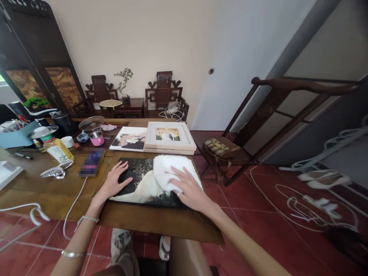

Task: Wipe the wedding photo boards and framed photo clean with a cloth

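A dark photo panel (143, 172), printed with a pale gown and blossoms, lies flat at the table's near edge. My left hand (115, 181) rests on its left side, fingers spread and holding nothing. On the panel's right part sits a folded white cloth (165, 168), which hides the print beneath. My right hand (186, 188) presses and holds this cloth from above, its fingers over the top. Just behind the panel are a light wooden picture frame (186, 138), seemingly stacked on another, and a white-edged photo print (126, 140).
Left on the wooden table (138, 222) are a blurred-out phone (91, 163) with a white cable, a bottle of yellow liquid (59, 147), a clear clip (59, 171) and a pink cup (97, 138). A wooden chair (244, 153) bearing a plaid bag (220, 147) stands right. Cables (310, 211) lie on the floor.
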Demonstrator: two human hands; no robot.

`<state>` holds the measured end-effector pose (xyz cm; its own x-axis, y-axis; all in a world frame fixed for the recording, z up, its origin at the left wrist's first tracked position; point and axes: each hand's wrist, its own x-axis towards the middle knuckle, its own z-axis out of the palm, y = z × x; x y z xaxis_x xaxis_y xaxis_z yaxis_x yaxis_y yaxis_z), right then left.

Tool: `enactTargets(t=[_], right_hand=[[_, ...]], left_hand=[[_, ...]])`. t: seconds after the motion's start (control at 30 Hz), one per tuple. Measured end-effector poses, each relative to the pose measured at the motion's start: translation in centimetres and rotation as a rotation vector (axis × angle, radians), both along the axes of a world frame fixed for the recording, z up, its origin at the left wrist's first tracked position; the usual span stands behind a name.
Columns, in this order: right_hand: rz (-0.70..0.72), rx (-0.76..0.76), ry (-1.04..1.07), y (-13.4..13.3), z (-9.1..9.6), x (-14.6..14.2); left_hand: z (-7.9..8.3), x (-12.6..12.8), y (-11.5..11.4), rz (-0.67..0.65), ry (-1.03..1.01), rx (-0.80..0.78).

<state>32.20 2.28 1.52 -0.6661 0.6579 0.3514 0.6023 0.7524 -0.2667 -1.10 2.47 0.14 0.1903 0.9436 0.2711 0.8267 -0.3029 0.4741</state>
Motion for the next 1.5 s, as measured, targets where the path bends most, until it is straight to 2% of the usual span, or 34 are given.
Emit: enactTargets(t=[0.1, 0.2, 0.3, 0.47, 0.57, 0.67, 0.87, 0.97, 1.07, 1.23, 1.3, 1.4, 1.5], right_hand=[[-0.062, 0.007, -0.031, 3.4, 0.0, -1.1], [-0.101, 0.009, -0.037, 4.4, 0.0, -1.7], [-0.075, 0.017, -0.022, 2.0, 0.0, -1.5], [0.053, 0.004, -0.034, -5.2, 0.0, 0.0], [0.103, -0.012, -0.050, -7.0, 0.1, 0.8], [0.102, -0.028, -0.043, -5.3, 0.2, 0.8], [-0.036, 0.004, -0.031, 2.7, -0.2, -1.4], [-0.071, 0.018, -0.026, 4.4, -0.4, -2.3], [-0.060, 0.024, -0.004, 2.8, -0.5, -2.3], [0.084, -0.029, -0.034, -4.5, 0.5, -1.3], [0.153, -0.064, -0.067, -6.4, 1.1, -0.9], [0.196, -0.098, -0.086, -6.3, 1.5, -0.6], [0.132, -0.077, -0.064, -2.8, 1.2, -1.2]], left_hand=[[-0.2, -0.1, -0.1, 0.005, -0.006, -0.004], [-0.1, 0.0, -0.3, 0.016, -0.022, -0.014], [0.0, 0.1, -0.4, 0.041, -0.052, -0.025], [0.0, 0.1, -0.4, 0.042, -0.069, -0.043], [0.0, 0.0, -0.4, 0.021, -0.069, -0.041], [0.1, 0.0, -0.5, 0.003, -0.058, -0.045], [0.0, -0.1, -0.6, 0.003, -0.047, -0.043], [-0.2, -0.2, -0.6, 0.016, -0.061, -0.026], [-0.2, -0.2, -0.6, 0.024, -0.080, -0.019], [-0.2, -0.1, -0.5, 0.008, -0.073, -0.023], [-0.3, -0.2, -0.5, -0.004, -0.058, -0.016], [-0.3, -0.2, -0.5, -0.017, -0.040, -0.009], [-0.2, -0.2, -0.5, -0.019, -0.032, -0.012]])
